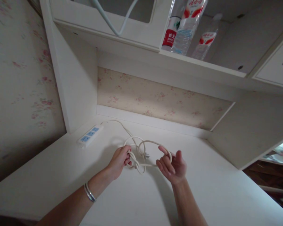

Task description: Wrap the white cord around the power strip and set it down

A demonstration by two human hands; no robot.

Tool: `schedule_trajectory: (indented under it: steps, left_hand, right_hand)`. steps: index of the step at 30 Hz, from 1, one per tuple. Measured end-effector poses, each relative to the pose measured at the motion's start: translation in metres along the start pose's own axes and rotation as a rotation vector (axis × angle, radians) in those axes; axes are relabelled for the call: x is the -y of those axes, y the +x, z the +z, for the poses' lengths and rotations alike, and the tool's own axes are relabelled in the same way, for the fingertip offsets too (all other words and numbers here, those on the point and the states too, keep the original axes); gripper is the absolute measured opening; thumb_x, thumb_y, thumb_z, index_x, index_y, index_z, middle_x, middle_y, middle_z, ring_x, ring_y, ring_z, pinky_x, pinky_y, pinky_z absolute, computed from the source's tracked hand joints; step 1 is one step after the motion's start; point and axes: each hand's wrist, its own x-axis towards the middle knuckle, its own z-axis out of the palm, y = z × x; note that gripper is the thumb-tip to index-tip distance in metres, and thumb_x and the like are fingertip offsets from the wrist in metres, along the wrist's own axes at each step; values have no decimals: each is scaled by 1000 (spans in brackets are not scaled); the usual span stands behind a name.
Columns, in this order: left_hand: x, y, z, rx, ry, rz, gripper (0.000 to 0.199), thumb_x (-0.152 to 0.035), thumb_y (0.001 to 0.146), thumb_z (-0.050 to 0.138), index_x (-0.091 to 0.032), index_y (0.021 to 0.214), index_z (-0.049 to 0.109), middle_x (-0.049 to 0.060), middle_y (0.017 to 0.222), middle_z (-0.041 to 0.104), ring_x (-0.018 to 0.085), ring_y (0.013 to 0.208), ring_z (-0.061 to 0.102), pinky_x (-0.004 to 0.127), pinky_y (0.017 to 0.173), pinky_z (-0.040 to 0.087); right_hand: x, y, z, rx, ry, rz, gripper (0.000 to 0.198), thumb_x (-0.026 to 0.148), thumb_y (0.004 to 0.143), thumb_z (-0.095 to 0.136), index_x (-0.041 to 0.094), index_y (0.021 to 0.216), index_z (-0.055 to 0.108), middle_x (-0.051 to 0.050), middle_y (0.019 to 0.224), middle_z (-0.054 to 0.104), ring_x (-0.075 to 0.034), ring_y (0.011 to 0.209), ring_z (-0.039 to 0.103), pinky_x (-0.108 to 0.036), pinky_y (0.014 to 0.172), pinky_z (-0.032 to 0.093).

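A white power cord (153, 142) is gathered in loose, crossing loops above the white desk. My left hand (119, 159) is closed around several strands at the left side of the loops. On the right, my right hand (171, 164) is turned palm up, with a loop of the cord hooked over its curled fingers and the thumb sticking out. Between the two hands the plug (147, 155) shows its metal prongs. The cord runs back to a white power strip (91, 135) with blue sockets, lying at the left of the desk.
The white desk (132, 201) has side panels and a low back ledge. Overhead, a shelf (202, 65) holds several plastic bottles (185, 28). A pale bent tube or strap (119, 29) hangs by the upper cabinet. Floral wallpaper (23, 69) covers the left wall.
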Motion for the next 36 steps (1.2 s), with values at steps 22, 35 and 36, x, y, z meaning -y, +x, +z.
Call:
schedule_trajectory:
  steps: [22, 35, 36]
  left_hand:
    - [19, 13, -6, -8, 467, 32, 31, -48, 73, 55, -17, 70, 56, -4, 45, 49, 10, 37, 45, 20, 37, 35]
    - [11, 4, -3, 127, 454, -58, 33, -48, 69, 61, -17, 64, 54, -6, 48, 40, 7, 39, 35, 19, 37, 24]
    - [11, 4, -2, 128, 472, -53, 32, -47, 68, 61, -16, 64, 56, -6, 49, 41, 8, 40, 36, 19, 37, 24]
  right_hand:
    - [-4, -10, -28, 331, -317, 316, 48, 49, 84, 53, 9, 108, 66, 10, 28, 33, -4, 26, 22, -21, 40, 34]
    - [10, -1, -20, 970, -637, 528, 56, 57, 67, 67, 7, 92, 73, -6, 52, 59, -10, 47, 48, -19, 47, 38]
    - [11, 0, -17, 991, -627, 556, 56, 56, 67, 68, 7, 92, 72, -6, 53, 59, -10, 47, 49, -18, 48, 39]
